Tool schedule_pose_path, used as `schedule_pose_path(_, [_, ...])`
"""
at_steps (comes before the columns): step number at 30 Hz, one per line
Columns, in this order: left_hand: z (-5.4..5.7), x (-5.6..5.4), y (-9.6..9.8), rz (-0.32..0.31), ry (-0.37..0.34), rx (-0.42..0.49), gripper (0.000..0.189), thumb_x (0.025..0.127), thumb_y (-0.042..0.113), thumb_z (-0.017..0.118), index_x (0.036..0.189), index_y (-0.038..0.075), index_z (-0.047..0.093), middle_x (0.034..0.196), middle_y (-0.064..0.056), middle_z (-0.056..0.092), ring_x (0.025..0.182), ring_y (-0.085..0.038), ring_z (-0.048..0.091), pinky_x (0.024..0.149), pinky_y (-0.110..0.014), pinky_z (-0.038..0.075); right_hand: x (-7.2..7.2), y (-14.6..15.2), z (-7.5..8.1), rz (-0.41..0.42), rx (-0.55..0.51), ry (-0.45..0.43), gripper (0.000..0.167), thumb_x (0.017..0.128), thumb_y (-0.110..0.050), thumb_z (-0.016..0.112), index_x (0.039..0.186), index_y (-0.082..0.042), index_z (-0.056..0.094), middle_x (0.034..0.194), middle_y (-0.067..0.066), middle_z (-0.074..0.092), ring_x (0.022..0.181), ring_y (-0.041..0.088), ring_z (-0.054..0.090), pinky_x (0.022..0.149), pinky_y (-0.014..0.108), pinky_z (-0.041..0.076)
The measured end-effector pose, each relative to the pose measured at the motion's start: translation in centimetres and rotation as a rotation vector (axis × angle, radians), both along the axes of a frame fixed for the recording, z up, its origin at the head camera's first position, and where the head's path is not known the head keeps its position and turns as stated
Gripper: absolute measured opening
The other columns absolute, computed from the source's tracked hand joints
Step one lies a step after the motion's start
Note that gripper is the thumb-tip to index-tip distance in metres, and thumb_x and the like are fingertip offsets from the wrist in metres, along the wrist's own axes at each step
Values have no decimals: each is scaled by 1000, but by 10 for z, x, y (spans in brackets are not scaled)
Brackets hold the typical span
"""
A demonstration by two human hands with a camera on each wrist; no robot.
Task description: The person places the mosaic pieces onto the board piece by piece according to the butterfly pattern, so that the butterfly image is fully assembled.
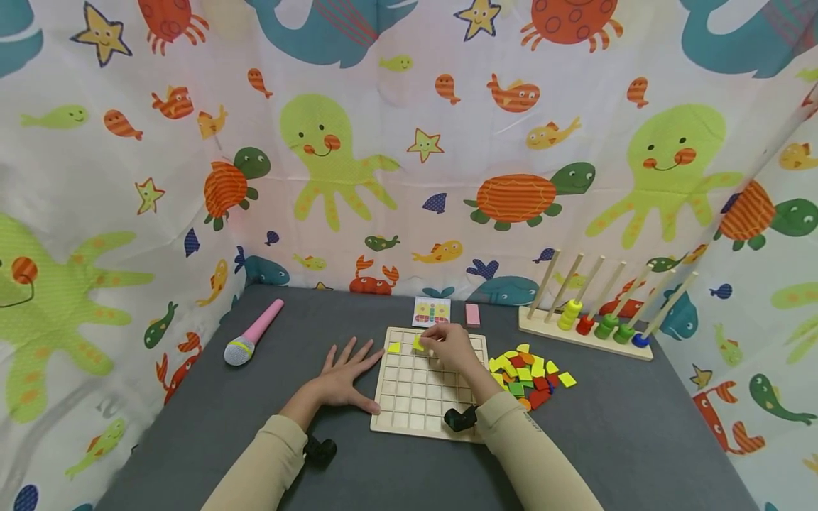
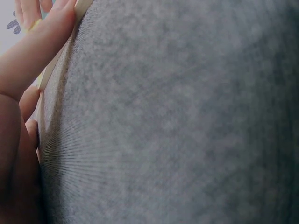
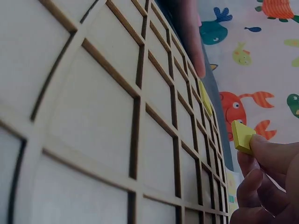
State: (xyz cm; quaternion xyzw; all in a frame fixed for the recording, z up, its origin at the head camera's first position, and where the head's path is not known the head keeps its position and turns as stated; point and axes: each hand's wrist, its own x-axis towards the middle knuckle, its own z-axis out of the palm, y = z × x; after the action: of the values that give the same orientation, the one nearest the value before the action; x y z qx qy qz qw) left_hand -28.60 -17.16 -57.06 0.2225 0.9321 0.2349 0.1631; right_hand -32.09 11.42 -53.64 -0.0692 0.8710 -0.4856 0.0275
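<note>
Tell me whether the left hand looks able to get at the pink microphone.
Likely yes: the left hand rests outspread at the edge of the wooden board, and only bare grey tabletop shows between it and the pink microphone.

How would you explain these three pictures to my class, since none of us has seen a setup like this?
There is no machine here: a person works with two bare hands. The wide picture comes from a camera worn on the head, looking forward and down. The other two come from cameras on each wrist; the left one shows mostly the grey table close up.

On the table lies a wooden grid board with one yellow square on it. Around it are a pile of coloured pieces, a patterned card, a pink block, a pink microphone and a pegged stand with coloured beads.

The right hand pinches a yellow tile. The left hand holds nothing; its fingers are spread, with the thumb at the board's edge.
</note>
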Motion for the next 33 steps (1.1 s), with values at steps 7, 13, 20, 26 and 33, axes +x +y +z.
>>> schedule_pose_path(7, [12,4,5,4,-7,-61,121,63,81,76,161,41,18,172,6,2,156,-33,-15,118,-65,-16,1,-13,-4,6,23,6,8,94,-20,74,94,-12,78,85,3,70,73,16,57,60,28,47])
schedule_pose_path(13, [9,2,4,6,-18,-43,124,61,84,74,162,41,17,172,4,2,156,-33,-17,117,-64,-19,-4,-22,-7,19,82,42,7,94,-20,74,93,-14,77,85,0,71,77,15,59,70,31,49])
schedule_pose_path(20, [11,3,3,8,-16,-33,124,62,83,75,162,39,17,172,2,2,156,-35,-16,116,-66,-19,-5,-26,-8,29,119,69,9,94,-21,74,93,-13,78,86,-2,73,76,13,62,69,31,51])
schedule_pose_path(26, [14,3,4,13,5,-70,122,63,82,74,162,40,18,172,5,3,156,-33,-14,118,-65,-15,-7,-28,-11,34,196,67,8,93,-23,75,92,-18,80,87,-4,74,77,12,63,72,33,52])
schedule_pose_path(33, [8,2,2,4,-4,-32,122,64,82,74,162,38,17,172,1,3,156,-35,-16,116,-66,-19,-7,-31,-11,45,243,69,8,94,-24,74,97,-18,79,88,-5,72,81,12,63,74,36,52])
